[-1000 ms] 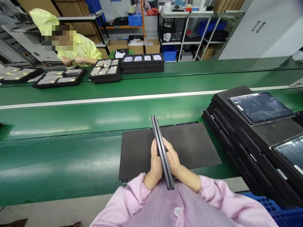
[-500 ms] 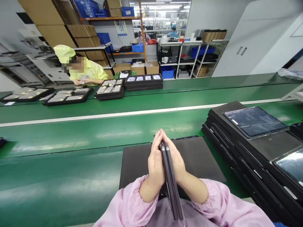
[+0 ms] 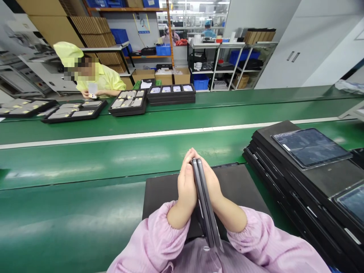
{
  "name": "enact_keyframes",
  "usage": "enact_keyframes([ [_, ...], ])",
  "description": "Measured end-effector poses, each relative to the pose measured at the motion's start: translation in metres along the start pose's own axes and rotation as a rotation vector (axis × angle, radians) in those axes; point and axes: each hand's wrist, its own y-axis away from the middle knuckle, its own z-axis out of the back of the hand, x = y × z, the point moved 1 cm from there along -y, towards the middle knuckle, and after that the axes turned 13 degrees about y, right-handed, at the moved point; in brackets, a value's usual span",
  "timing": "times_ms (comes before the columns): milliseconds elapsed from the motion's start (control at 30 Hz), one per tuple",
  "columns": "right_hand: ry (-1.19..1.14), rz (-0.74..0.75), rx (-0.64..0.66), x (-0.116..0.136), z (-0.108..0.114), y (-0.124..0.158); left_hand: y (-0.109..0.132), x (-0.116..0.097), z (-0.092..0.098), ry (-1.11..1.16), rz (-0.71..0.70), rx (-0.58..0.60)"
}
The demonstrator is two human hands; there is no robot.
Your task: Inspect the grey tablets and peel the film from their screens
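Two thin dark tablets (image 3: 205,206) stand on edge, pressed face to face, between my palms. My left hand (image 3: 187,185) lies flat along their left side, fingers together. My right hand (image 3: 212,184) presses on the right side, and the fingertips of both hands meet at the tablets' far end. The near end reaches back toward my smock. Only the tablets' narrow edges show well; their faces are mostly hidden by my hands. Beneath them a black foam sheet (image 3: 167,189) lies on the green bench.
To the right rises a stack of black foam trays (image 3: 284,182) with a tablet (image 3: 311,147) on top and another tablet (image 3: 352,201) nearer. Across the green bench (image 3: 85,163), a co-worker (image 3: 96,77) in yellow holds a phone-like item near trays (image 3: 129,110) of wrapped devices.
My hands and the two tablets have moved slightly up and away from my body, still pressed together. The co-worker's phone-like item now shows more fully. The view has shifted slightly.
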Motion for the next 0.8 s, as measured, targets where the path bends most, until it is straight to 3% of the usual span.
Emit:
enact_keyframes([
  [233, 0.041, -0.018, 0.005, -0.004, -0.011, -0.031, -0.032, 0.01, -0.001, 0.118, 0.135, -0.11],
  [567, 0.016, -0.127, -0.011, -0.008, -0.015, -0.05, -0.05, 0.014, -0.001, 0.056, 0.145, -0.122],
  [667, -0.059, -0.076, 0.008, -0.018, -0.015, -0.045, -0.046, 0.02, 0.006, 0.038, 0.081, -0.102],
  [800, -0.148, 0.119, 0.097, -0.045, -0.013, -0.02, -0.024, 0.04, 0.029, -0.029, -0.103, 0.031],
])
